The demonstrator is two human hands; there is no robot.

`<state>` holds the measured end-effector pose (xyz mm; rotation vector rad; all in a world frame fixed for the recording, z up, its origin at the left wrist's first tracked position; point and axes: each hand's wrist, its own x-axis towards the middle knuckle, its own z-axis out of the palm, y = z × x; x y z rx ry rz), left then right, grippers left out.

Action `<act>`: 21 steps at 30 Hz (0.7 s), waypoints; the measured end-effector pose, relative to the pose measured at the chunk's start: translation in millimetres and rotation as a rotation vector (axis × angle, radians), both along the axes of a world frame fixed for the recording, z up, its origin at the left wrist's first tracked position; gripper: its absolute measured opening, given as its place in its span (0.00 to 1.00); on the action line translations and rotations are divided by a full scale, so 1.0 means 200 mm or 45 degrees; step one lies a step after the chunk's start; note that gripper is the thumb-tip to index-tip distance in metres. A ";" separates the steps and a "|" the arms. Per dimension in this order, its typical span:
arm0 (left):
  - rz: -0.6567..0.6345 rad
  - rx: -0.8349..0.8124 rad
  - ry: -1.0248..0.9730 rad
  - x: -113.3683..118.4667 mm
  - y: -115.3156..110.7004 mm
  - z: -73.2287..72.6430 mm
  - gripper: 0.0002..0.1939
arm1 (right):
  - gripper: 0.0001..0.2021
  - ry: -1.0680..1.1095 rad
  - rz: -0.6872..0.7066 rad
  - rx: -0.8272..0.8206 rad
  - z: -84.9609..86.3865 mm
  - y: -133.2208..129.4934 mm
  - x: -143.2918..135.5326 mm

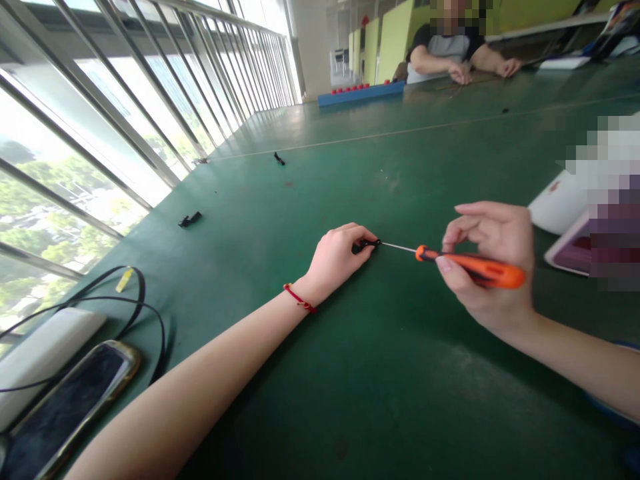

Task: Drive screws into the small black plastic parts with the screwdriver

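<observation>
My left hand (340, 250), with a red bracelet at the wrist, rests on the green table and pinches a small black part (369, 245) between thumb and fingers. Most of that part is hidden by the fingertips. From the right, the thin shaft of an orange and black screwdriver (493, 271) reaches to the part's end. My right hand (495, 260) has the screwdriver's handle lying across its palm, thumb against it, with the other fingers curled loosely above. Whether the tip sits in a screw is too small to tell.
Two small black pieces (190, 219) (279, 159) lie on the green table (325, 373) to the left. At the near left are a phone (70, 407), a white box (55, 347) and a black cable (143, 287). A railing borders the left edge. Opposite, a person (445, 53) sits near a blue strip (360, 95).
</observation>
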<state>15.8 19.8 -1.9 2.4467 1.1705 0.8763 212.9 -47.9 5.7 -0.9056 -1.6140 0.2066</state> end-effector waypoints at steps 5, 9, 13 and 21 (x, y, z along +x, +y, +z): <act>0.006 -0.005 0.000 0.00 0.00 0.00 0.08 | 0.07 -0.297 -0.131 -0.047 0.01 -0.04 -0.01; 0.013 0.007 -0.007 0.00 0.00 0.00 0.08 | 0.15 -0.145 -0.067 0.041 0.00 -0.02 -0.01; 0.022 0.002 -0.002 0.00 0.00 0.00 0.08 | 0.28 -0.023 0.032 0.081 -0.02 0.01 0.01; 0.019 0.001 -0.002 0.00 0.00 0.00 0.08 | 0.12 -0.295 -0.018 0.030 0.03 -0.05 -0.02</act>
